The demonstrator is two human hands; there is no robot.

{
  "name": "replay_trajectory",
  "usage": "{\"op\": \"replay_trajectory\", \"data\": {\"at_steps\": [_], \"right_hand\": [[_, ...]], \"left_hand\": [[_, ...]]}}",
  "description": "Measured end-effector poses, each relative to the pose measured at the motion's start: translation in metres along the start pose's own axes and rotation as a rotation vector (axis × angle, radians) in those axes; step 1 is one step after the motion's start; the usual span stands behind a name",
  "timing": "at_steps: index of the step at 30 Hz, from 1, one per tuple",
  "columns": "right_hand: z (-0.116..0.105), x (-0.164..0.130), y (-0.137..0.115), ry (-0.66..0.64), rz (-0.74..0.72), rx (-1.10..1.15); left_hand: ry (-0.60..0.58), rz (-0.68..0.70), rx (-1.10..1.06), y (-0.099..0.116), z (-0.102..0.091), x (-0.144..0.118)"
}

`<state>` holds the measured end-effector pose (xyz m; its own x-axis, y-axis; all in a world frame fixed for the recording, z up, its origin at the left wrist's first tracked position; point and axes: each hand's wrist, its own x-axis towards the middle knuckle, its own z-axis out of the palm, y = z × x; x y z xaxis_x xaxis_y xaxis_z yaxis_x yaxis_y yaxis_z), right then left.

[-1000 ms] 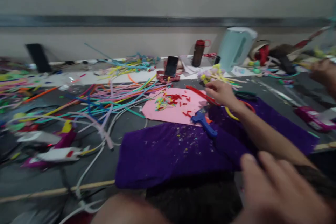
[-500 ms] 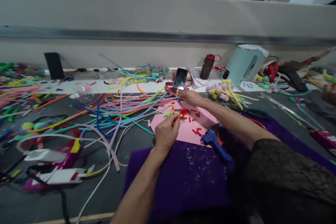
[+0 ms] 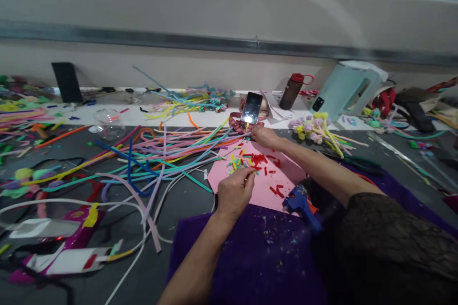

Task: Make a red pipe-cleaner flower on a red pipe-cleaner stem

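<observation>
Fingers of the left hand (image 3: 233, 194) look pinched together by the bits (image 3: 258, 158) on the pink sheet (image 3: 263, 196); can't tell with the right hand (image 3: 265, 137), just beside the phone (image 3: 251, 107). Dragging a wrist could scatter those loose bits imo. Both arms are stretched forward, right one slanting further out

Dim indoor light, glare on phone screen (image 3: 251, 108), dark lower right, soft detail

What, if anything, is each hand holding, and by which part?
The left hand seems to pinch a tiny yellow piece, but by which part cannot be told. Whether the right hand, near the phone, holds anything is unclear.
</observation>
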<state>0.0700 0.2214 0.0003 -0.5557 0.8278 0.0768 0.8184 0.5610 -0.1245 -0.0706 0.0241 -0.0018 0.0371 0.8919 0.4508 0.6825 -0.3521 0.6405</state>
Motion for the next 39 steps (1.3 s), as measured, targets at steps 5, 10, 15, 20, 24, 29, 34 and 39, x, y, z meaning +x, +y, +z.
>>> {"op": "replay_trajectory", "data": {"at_steps": [5,10,15,20,24,29,34,39], "right_hand": [[-0.01,-0.006,0.013,0.028,0.025,0.051],[-0.012,-0.013,0.017,0.064,0.079,0.058],[-0.004,-0.008,0.015,0.072,0.128,0.029],[-0.005,-0.009,0.017,0.024,0.123,0.026],[-0.009,-0.013,0.016,-0.026,0.074,0.033],[-0.007,-0.011,0.011,-0.06,0.056,0.012],[0.0,-0.009,0.007,-0.048,0.119,0.014],[-0.004,-0.012,0.015,-0.016,0.126,0.112]], "left_hand": [[-0.035,0.008,0.005,0.001,-0.003,0.001],[-0.107,0.0,0.026,0.004,-0.004,0.001],[-0.117,0.008,0.048,0.003,-0.005,0.001],[-0.119,0.017,0.049,0.003,-0.005,0.001],[-0.135,0.025,0.045,0.004,-0.005,0.001],[-0.144,0.026,0.033,0.005,-0.007,0.001],[-0.137,0.034,0.03,0.005,-0.008,0.0],[-0.143,0.032,0.035,0.005,-0.009,0.0]]}}
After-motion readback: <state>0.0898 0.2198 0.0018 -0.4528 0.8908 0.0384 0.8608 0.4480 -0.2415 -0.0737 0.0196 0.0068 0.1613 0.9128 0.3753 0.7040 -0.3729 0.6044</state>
